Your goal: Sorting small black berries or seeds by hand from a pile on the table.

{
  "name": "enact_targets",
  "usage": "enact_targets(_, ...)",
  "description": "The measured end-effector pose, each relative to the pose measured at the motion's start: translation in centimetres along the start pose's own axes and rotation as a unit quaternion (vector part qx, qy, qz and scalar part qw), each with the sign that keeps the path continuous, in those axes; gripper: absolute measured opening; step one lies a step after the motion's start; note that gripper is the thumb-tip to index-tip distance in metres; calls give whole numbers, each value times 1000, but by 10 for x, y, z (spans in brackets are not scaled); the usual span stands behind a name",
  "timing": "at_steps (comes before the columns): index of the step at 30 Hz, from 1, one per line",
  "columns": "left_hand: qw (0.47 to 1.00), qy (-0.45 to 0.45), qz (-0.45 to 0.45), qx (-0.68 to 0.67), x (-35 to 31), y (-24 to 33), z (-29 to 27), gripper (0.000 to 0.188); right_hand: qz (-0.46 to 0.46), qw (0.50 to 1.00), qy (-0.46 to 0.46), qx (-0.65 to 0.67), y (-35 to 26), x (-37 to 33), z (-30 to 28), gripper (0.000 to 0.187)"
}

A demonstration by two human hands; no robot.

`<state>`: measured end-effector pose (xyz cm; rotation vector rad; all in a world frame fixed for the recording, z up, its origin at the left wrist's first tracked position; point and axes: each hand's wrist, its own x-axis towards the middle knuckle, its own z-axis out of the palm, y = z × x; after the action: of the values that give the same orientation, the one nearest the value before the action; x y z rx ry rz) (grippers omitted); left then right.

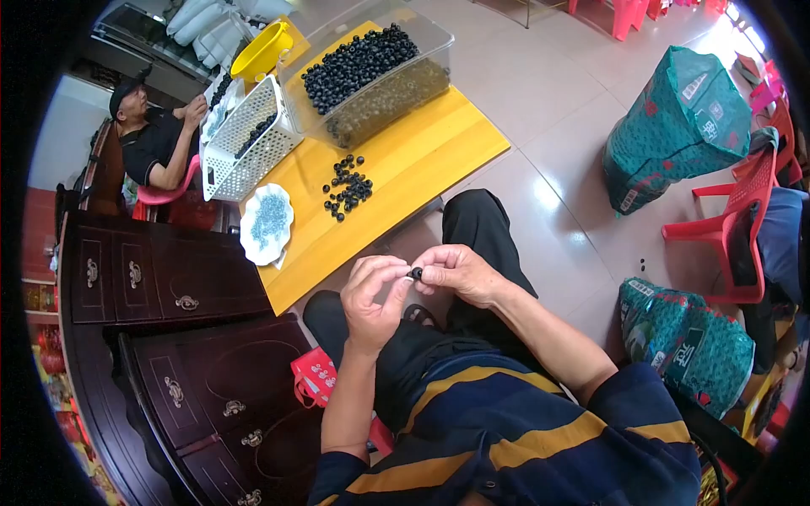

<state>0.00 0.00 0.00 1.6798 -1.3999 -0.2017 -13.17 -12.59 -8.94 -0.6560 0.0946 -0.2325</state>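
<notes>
yellow worktop [422, 160] on pale tiled floor [548, 93], beads [347, 187] loose on it. over the lap, left hand [371, 299] and right hand [456, 271] fingers pinch one black bead [416, 273]; too small to tell its axis.

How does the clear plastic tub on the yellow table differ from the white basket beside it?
The clear plastic tub has solid see-through walls and is heaped with small black round pieces; the white slotted plastic basket has perforated opaque walls and holds only a few. The tub looks larger. Both rest on the yellow tabletop.

Glossy dark wood cabinet [169, 278] — clear plastic tub [380, 76]
</notes>
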Motion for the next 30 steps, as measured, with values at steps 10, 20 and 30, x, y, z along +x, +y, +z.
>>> enact_targets(10, 904, -227, -162, -325, 2, -6, -19, 34, 78, 992, -67, -74, -12, -11, 2, 18)
enact_targets(20, 933, -214, -138, -254, -4, -6, -22, 25, 101, 989, -58, -90, -9, -9, 8, 23)
enact_targets(30, 952, -159, -150, -216, -9, 3, -16, 15, 109, 986, -5, -129, -2, -10, 10, 21)
